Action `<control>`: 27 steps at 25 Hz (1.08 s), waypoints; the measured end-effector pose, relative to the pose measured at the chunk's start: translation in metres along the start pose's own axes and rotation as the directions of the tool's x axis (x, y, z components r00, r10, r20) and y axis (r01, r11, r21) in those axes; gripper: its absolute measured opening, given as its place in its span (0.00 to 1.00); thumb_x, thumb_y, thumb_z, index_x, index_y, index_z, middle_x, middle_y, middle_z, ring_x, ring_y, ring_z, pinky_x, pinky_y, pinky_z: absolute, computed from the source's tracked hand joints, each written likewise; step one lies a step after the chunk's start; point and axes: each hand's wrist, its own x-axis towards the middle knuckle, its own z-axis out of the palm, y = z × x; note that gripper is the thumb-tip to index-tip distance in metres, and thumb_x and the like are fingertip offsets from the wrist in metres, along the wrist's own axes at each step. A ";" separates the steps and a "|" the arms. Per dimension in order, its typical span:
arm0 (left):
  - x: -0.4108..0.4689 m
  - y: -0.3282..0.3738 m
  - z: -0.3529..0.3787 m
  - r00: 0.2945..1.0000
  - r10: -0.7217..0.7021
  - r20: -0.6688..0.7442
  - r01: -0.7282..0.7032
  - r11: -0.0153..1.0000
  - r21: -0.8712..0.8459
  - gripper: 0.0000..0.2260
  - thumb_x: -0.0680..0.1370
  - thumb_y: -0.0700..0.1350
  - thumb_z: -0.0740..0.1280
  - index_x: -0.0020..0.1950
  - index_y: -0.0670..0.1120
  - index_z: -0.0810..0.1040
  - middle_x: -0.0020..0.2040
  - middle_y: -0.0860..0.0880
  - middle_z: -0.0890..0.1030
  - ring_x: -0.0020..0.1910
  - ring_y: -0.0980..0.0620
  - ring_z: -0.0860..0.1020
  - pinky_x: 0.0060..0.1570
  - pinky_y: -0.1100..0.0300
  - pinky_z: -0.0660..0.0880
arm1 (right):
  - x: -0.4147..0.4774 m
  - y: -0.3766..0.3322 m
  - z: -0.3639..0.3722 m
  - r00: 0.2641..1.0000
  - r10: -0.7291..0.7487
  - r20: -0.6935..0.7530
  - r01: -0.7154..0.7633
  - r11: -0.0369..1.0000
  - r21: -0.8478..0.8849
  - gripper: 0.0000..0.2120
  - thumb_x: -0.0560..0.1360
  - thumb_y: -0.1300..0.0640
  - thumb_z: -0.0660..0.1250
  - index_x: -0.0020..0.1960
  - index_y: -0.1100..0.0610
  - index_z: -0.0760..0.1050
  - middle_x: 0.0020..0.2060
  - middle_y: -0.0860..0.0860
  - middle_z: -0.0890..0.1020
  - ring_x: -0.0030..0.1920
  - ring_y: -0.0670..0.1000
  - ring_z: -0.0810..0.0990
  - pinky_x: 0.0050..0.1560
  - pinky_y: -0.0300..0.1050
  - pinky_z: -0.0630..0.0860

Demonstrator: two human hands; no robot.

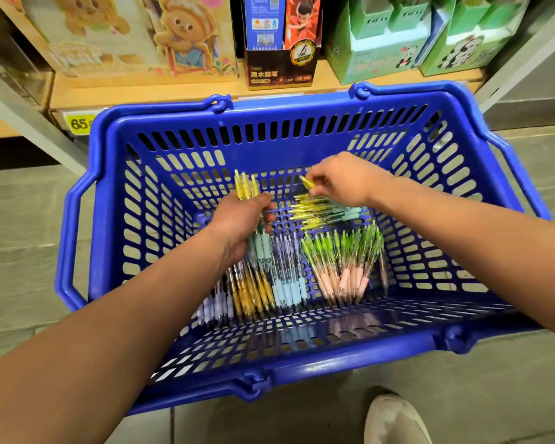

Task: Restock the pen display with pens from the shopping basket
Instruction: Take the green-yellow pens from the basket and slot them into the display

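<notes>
A blue shopping basket (302,120) stands on the floor below me. Inside lie groups of pens: green-topped pens with pink grips (350,261), blue-grip pens (289,280), yellow-grip pens (253,293) and pale purple ones (212,306). My left hand (237,225) grips a bunch of yellow-topped pens (245,187) with teal grips, held upright over the basket floor. My right hand (340,184) pinches one yellow-topped pen (308,182) just above a loose pile of the same pens (321,211).
A wooden shelf (161,91) runs behind the basket with cartoon boxes (141,33), a dark pencil box (281,43) and green panda boxes (414,36). A grey shelf post (29,123) slants at left. A shoe (394,421) is on the tiled floor near the basket.
</notes>
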 end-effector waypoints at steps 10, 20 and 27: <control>-0.006 -0.001 0.004 0.991 -0.017 0.136 0.033 0.993 -0.113 0.17 0.83 0.52 0.65 0.66 0.43 0.78 0.49 0.44 0.88 0.46 0.49 0.86 0.45 0.52 0.83 | 0.001 -0.050 0.004 0.979 0.145 0.140 -0.186 0.376 0.908 0.06 0.76 0.61 0.74 0.52 0.61 0.84 0.37 0.55 0.86 0.38 0.50 0.86 0.45 0.42 0.84; -0.008 0.002 0.003 0.997 0.001 0.081 0.002 0.999 -0.032 0.32 0.77 0.47 0.75 0.76 0.39 0.67 0.47 0.45 0.84 0.34 0.54 0.83 0.35 0.57 0.81 | 0.004 -0.025 0.017 0.979 0.167 0.121 -0.196 0.568 0.799 0.05 0.76 0.62 0.72 0.52 0.59 0.83 0.45 0.53 0.88 0.47 0.50 0.87 0.56 0.47 0.82; -0.002 0.001 -0.003 0.994 -0.025 0.105 0.030 0.999 -0.040 0.18 0.79 0.37 0.68 0.69 0.39 0.71 0.36 0.48 0.78 0.30 0.54 0.78 0.30 0.59 0.79 | -0.004 0.014 0.038 0.967 0.139 0.215 -0.059 0.938 -0.341 0.20 0.78 0.68 0.66 0.68 0.56 0.74 0.56 0.55 0.81 0.50 0.58 0.82 0.49 0.51 0.82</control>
